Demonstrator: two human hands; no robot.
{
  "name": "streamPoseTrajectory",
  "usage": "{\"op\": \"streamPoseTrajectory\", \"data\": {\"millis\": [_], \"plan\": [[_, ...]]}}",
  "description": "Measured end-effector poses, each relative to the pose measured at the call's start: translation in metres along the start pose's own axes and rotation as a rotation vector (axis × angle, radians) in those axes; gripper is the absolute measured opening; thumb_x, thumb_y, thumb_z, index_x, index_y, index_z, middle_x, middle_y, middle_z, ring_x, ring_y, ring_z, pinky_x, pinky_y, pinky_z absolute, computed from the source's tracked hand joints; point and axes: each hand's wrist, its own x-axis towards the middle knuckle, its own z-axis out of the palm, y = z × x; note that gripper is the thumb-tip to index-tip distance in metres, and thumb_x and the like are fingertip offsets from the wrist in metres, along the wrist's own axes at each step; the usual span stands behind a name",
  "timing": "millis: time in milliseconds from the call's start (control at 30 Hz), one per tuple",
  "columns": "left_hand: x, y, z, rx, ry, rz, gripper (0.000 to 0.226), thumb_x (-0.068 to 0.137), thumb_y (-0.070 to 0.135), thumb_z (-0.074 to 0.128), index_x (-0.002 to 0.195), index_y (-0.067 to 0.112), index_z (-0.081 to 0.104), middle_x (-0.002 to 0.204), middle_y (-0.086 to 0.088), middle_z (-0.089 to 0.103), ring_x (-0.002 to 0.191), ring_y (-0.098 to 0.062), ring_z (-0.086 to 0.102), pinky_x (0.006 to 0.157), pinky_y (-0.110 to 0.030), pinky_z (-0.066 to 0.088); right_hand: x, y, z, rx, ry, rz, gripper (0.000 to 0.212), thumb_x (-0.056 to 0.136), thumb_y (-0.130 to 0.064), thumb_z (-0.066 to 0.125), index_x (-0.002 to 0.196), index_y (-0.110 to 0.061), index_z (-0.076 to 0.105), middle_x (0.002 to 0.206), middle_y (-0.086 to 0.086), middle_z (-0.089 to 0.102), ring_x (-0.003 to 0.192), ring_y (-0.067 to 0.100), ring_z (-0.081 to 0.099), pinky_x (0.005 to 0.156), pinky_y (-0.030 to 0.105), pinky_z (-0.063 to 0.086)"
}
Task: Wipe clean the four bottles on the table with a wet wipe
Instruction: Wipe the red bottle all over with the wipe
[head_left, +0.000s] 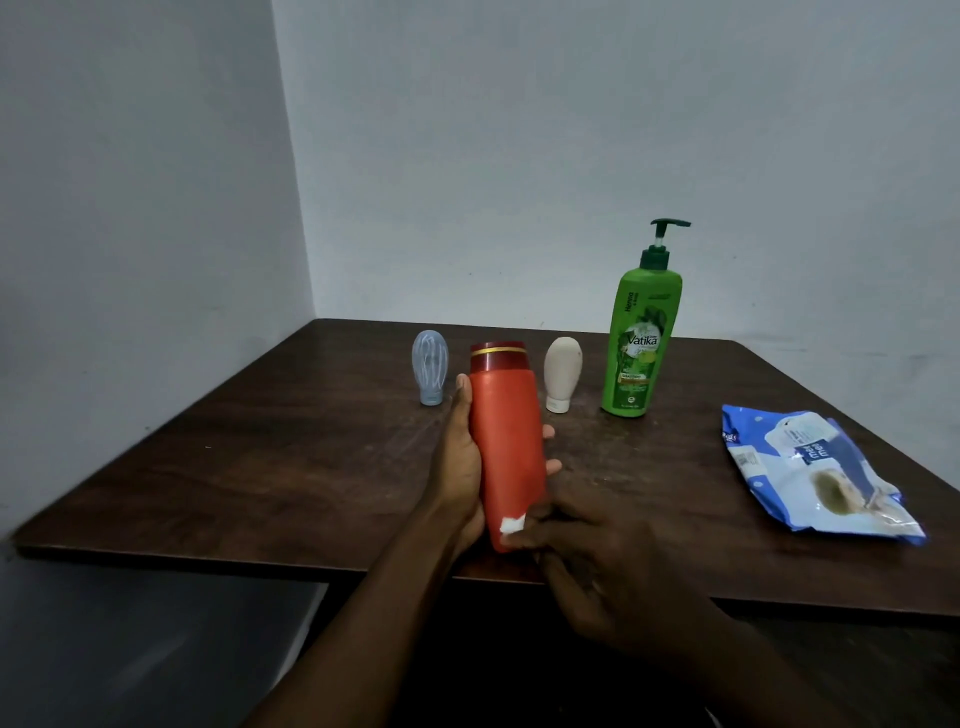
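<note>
grips red bottle (506, 431) in left hand (460, 467), fingers curled round it — presses wet wipe (513, 525) to its lower end with right hand (597, 566), fingertips pinching it

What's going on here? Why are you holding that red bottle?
A person is wiping bottles clean. The left hand grips the red bottle, and the right hand presses a small white wet wipe against its lower end. The blue bottle, cream bottle and green pump bottle stand at the back of the table. The wipe pack lies on the right.
</note>
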Motion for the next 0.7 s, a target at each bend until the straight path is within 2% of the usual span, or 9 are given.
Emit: {"op": "streamPoseTrajectory", "data": {"millis": [67, 200, 300, 367, 433, 500, 567, 633, 700], "plan": [[0.0, -0.001, 0.002, -0.032, -0.017, -0.033, 0.076, 0.094, 0.07, 0.034, 0.117, 0.005, 0.065, 0.092, -0.02, 0.072, 0.08, -0.027, 0.069, 0.066, -0.036, 0.06, 0.013, 0.003, -0.002, -0.01, 0.044, -0.017, 0.028, 0.084, -0.006, 0.065, 0.107, -0.017, 0.076, 0.105, -0.002, 0.065, 0.094, 0.01, 0.064, 0.082, 0.025, 0.053], [0.0, -0.002, 0.002, -0.162, -0.083, -0.052, 0.066, 0.095, 0.063, 0.041, 0.114, 0.006, 0.069, 0.103, -0.018, 0.071, 0.092, -0.026, 0.07, 0.089, -0.038, 0.056, 0.06, 0.014, -0.008, -0.074, 0.238, 0.013, 0.022, 0.084, -0.002, 0.074, 0.104, -0.012, 0.077, 0.098, 0.003, 0.068, 0.088, 0.012, 0.064, 0.08, 0.022, 0.05], [-0.001, -0.002, 0.003, -0.173, -0.124, -0.025, 0.056, 0.098, 0.056, 0.038, 0.108, 0.014, 0.075, 0.102, -0.012, 0.075, 0.086, -0.023, 0.072, 0.082, -0.038, 0.058, 0.097, 0.019, -0.019, -0.014, 0.333, 0.054, 0.02, 0.087, -0.005, 0.072, 0.105, -0.014, 0.077, 0.102, -0.001, 0.072, 0.092, -0.003, 0.062, 0.081, 0.009, 0.044], [-0.001, 0.0, 0.003, -0.14, -0.142, -0.033, 0.056, 0.099, 0.055, 0.036, 0.097, 0.02, 0.08, 0.094, -0.008, 0.075, 0.076, -0.021, 0.07, 0.077, -0.04, 0.053, 0.113, 0.02, -0.025, -0.005, 0.325, 0.05, 0.022, 0.088, -0.006, 0.071, 0.107, -0.014, 0.077, 0.105, -0.001, 0.074, 0.098, 0.002, 0.066, 0.085, 0.012, 0.047], [-0.001, 0.002, -0.001, -0.157, -0.144, -0.04, 0.056, 0.1, 0.051, 0.036, 0.092, 0.019, 0.081, 0.092, -0.007, 0.076, 0.077, -0.021, 0.07, 0.079, -0.04, 0.052, 0.116, 0.018, -0.025, -0.046, 0.286, 0.015, 0.024, 0.087, -0.006, 0.07, 0.107, -0.015, 0.077, 0.106, -0.002, 0.075, 0.1, 0.009, 0.067, 0.089, 0.018, 0.047], [0.0, 0.005, -0.006, -0.239, -0.152, -0.058, 0.052, 0.102, 0.046, 0.039, 0.105, 0.011, 0.076, 0.1, -0.011, 0.075, 0.09, -0.022, 0.072, 0.089, -0.038, 0.054, 0.103, 0.014, -0.019, -0.043, 0.227, -0.011, 0.024, 0.086, -0.002, 0.07, 0.107, -0.014, 0.076, 0.106, -0.001, 0.074, 0.101, 0.01, 0.065, 0.092, 0.019, 0.046], [0.001, 0.009, -0.011, -0.303, -0.165, -0.087, 0.052, 0.101, 0.044, 0.043, 0.128, 0.003, 0.061, 0.109, -0.016, 0.071, 0.1, -0.025, 0.069, 0.1, -0.038, 0.049, 0.081, 0.01, -0.012, -0.014, 0.17, -0.025, 0.026, 0.085, 0.002, 0.07, 0.106, -0.013, 0.076, 0.107, -0.002, 0.073, 0.102, 0.011, 0.064, 0.094, 0.024, 0.047], [0.005, 0.011, -0.017, -0.284, -0.16, -0.093, 0.057, 0.101, 0.043, 0.047, 0.141, 0.003, 0.049, 0.112, -0.016, 0.066, 0.099, -0.026, 0.066, 0.097, -0.041, 0.05, 0.055, 0.006, -0.005, 0.02, 0.134, -0.015, 0.029, 0.083, 0.003, 0.068, 0.106, -0.013, 0.076, 0.109, -0.004, 0.072, 0.104, 0.013, 0.065, 0.094, 0.029, 0.049], [0.009, 0.014, -0.02, -0.234, -0.157, -0.069, 0.057, 0.096, 0.038, 0.057, 0.142, 0.005, 0.048, 0.108, -0.013, 0.064, 0.095, -0.024, 0.061, 0.087, -0.044, 0.055, 0.03, 0.002, -0.002, 0.062, 0.115, 0.004, 0.028, 0.083, 0.0, 0.066, 0.105, -0.015, 0.076, 0.11, -0.007, 0.072, 0.105, 0.01, 0.065, 0.093, 0.031, 0.051]]}}
